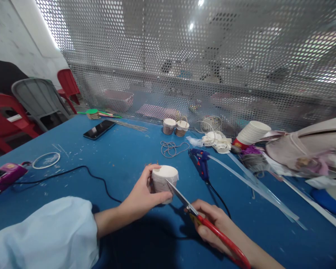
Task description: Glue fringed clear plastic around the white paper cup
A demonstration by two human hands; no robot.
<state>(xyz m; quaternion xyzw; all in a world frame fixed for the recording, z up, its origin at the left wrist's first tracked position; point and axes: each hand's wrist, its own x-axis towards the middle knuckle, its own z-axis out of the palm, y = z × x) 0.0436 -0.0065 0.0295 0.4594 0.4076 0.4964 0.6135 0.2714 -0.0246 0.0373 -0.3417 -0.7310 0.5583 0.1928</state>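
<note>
My left hand [141, 196] is wrapped round a small upturned white paper cup [164, 181] covered in pale material, held just above the blue table [123, 149]. My right hand [212, 224] grips red-handled scissors [201, 216]. Their blades point up and left, with the tip touching the cup's right side.
A blue glue gun [201, 163] with a black cord lies right of the cup, with clear glue sticks [254, 183] beside it. Further back are two small wrapped cups [175, 126], a coil of twine [172, 148], a stack of paper cups [252, 133], a phone [99, 129] and a perforated metal screen [201, 56].
</note>
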